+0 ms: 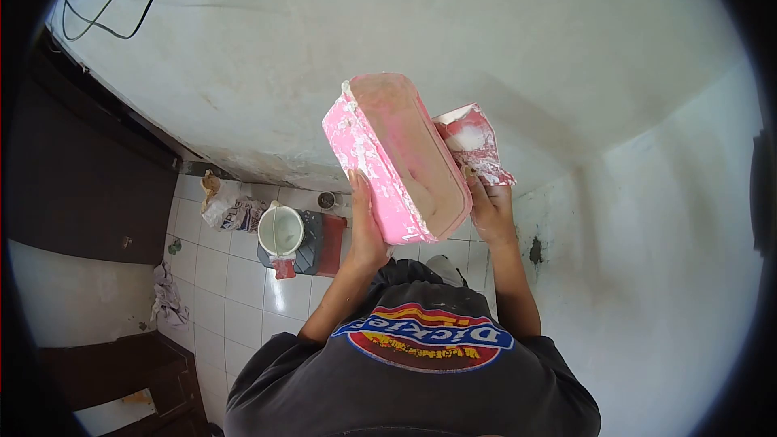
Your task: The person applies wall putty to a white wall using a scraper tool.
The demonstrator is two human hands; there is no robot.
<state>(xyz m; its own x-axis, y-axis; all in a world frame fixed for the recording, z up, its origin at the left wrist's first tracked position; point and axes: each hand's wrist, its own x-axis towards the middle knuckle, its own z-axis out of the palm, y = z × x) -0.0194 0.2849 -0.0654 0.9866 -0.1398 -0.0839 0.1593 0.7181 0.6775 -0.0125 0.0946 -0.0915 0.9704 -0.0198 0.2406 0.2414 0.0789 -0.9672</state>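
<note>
Because the pink tub [374, 180] is tilted between our hands, the pale paste coating its inside could slide toward the near end if it is still wet. The smears down its left side may be slick; our left hand [368, 231] is partly closed round that side near the near end, its underside fingers hidden, and might slip. Our right hand [492, 214], at the tub's right side, is closed on a red scraper [479, 144]; paste loaded on that blade could drop onto the tiled floor [279, 298] if it tips. Whether those right fingers also brace the tub, we cannot tell. Farther left, a white bucket [289, 235] stands on a dark box [307, 256].
</note>
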